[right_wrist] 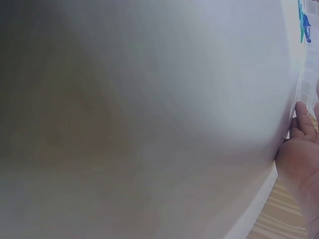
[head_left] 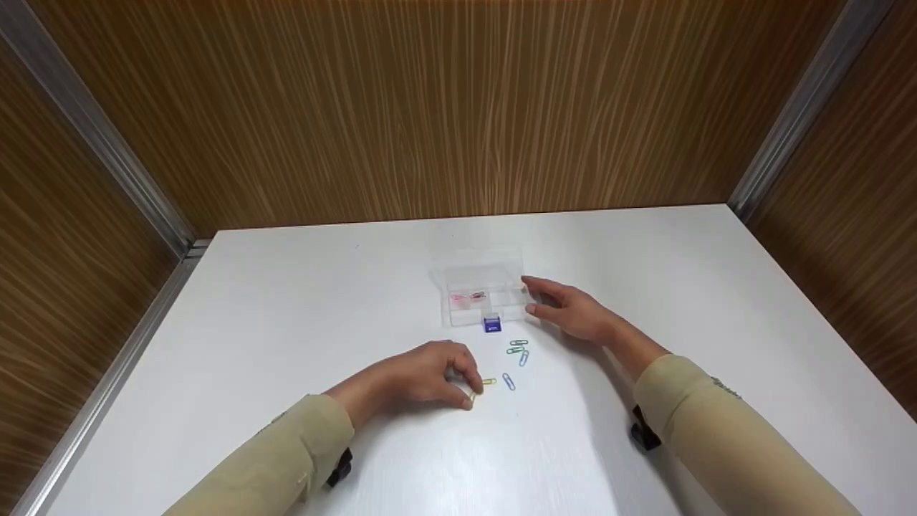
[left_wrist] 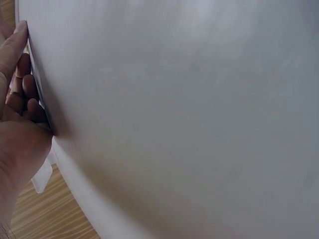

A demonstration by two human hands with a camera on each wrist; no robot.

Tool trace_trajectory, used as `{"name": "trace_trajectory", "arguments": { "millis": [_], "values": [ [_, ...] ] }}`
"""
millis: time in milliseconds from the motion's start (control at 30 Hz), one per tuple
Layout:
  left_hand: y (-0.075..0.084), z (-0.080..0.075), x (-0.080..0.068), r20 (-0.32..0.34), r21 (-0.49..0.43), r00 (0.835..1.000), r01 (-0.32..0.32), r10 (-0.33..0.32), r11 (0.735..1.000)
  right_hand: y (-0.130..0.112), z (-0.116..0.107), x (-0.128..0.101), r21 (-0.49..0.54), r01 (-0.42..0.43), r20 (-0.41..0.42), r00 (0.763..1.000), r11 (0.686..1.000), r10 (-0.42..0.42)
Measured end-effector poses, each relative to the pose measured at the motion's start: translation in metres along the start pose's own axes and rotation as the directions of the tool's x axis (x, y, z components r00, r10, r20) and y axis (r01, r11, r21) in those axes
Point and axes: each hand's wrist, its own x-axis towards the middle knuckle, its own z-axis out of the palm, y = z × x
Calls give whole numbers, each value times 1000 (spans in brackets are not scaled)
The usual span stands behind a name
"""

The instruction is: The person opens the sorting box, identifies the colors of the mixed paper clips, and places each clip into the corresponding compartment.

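Note:
A clear plastic compartment box lies on the white table, with pink and red clips in one cell. My right hand holds the box's right end between forefinger and thumb; in the right wrist view the box edge shows beside the fingers. My left hand rests on the table nearer to me, fingers curled, pinching a yellow paper clip. Another yellow clip, a blue clip, and green and blue clips lie between my hands. A small blue object stands against the box's front.
Wood-grain walls with metal corner strips close in the table at the back and both sides. The left wrist view shows mostly bare white table with my fingers at its left edge.

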Motion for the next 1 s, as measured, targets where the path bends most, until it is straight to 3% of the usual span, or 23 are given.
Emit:
{"name": "trace_trajectory", "arguments": {
  "millis": [800, 1000],
  "values": [
    [0, 0, 0, -14, -37, 1000, 27, -28, 999, 0, 0, 0, -11, 8, 1, 1000, 1000, -8],
    [-1, -1, -1, -18, -47, 1000, 7, -8, 999, -1, 1, 0, 0, 5, -1, 1000, 1000, -5]
  ]
}}
